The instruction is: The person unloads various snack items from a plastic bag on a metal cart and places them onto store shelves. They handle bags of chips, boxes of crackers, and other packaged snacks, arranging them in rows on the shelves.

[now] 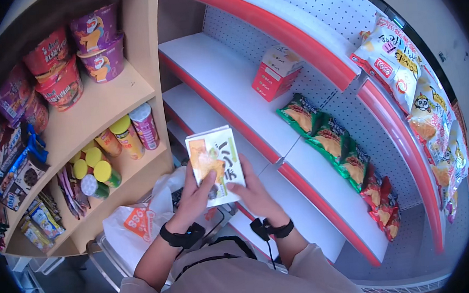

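A flat white snack packet or box (215, 164) with a yellow food picture and dark printing is held upright between my two hands, in front of the shelves; a second edge shows just behind it. My left hand (196, 190) grips its left and lower side, the thumb lying across the front. The lower right corner is gripped by my right hand (254, 190), thumb also on the front. The fingers behind the packet are hidden. Both wrists wear black bands. Below and left of my hands, a white plastic bag (133, 224) with an orange print lies on a metal-framed cart (103, 260).
White shelves with red edges (212, 78) hold a red and white box stack (276, 75), green snack bags (329, 139) and red ones (381, 205). Large chip bags (397, 63) stand higher right. At left, a wooden shelf (103, 111) carries noodle tubs (101, 60) and snack canisters (128, 136).
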Demonstrator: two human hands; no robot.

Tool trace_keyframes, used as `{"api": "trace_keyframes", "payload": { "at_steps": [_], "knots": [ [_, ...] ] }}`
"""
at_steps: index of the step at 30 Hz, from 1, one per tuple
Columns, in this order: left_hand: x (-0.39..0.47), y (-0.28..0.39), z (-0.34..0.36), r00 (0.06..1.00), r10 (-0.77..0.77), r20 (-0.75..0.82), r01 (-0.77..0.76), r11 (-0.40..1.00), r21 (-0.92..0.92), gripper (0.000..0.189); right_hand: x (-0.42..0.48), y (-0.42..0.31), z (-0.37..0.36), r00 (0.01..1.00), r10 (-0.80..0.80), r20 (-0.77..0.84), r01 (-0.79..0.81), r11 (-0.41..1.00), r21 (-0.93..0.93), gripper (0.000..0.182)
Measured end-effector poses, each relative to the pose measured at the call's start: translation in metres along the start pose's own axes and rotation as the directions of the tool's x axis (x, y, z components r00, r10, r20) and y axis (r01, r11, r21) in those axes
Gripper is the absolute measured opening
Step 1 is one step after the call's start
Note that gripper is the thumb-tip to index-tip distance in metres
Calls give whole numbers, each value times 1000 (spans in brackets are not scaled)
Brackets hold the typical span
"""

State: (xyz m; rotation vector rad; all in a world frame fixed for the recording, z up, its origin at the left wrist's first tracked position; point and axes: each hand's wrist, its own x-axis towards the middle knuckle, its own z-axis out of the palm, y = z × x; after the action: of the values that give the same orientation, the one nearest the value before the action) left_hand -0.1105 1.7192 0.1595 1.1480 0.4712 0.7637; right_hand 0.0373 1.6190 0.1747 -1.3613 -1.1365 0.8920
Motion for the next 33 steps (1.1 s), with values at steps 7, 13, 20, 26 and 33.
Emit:
{"api": "trace_keyframes", "payload": {
  "at_steps": [7,13,20,26,33],
  "knots": [
    [-24,-26,-21,1000,20,-15,-21,998,-55,56,65,-68,-115,949,38,-313,137,843,520,50],
    [-91,-59,-97,970,-91,-224,63,990,-127,44,154,-106,-195,844,7,-537,251,879,406,44],
    [-143,-81,-148,884,-276,-377,191,950,-247,41,228,-78,-272,844,148,-515,87,911,404,50],
    [-145,-83,-159,886,-259,-385,175,955,-241,40,234,-67,-297,902,-95,-421,12,980,-197,64],
    [-148,-86,-171,867,-241,-436,146,960,-240,38,214,-125,-232,779,-431,-456,-276,418,-865,80]
  ]
}}
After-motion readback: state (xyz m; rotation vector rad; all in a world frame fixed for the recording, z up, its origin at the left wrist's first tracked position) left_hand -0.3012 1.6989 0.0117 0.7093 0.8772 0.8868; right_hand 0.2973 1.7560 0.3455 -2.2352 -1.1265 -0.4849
